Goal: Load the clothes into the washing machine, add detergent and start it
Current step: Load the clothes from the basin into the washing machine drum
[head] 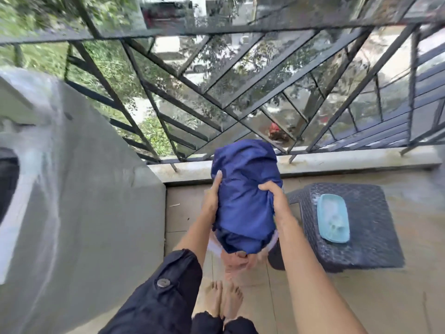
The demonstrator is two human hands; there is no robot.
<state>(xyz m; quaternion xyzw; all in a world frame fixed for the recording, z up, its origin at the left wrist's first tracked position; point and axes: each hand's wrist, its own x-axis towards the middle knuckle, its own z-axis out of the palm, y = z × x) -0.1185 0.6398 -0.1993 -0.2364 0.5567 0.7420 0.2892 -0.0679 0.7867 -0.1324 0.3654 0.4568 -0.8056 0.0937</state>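
Grey washing machine (79, 201) stands at far left, dark opening (8, 182) at the frame edge. Blue clothes bundle (245, 196) is held mid-frame, well right of it, long axis running away from the person. Left hand (213, 194) and right hand (274, 196) clasp opposite sides, fingers closed on cloth; left is nearer the machine.

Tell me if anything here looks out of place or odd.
Nothing looks spilled or broken. Both hands, left and right, hold a blue bundle of clothes over the floor, with pale cloth hanging loose below it. A light blue dish lies flat on the dark stool. The frame is blurred.
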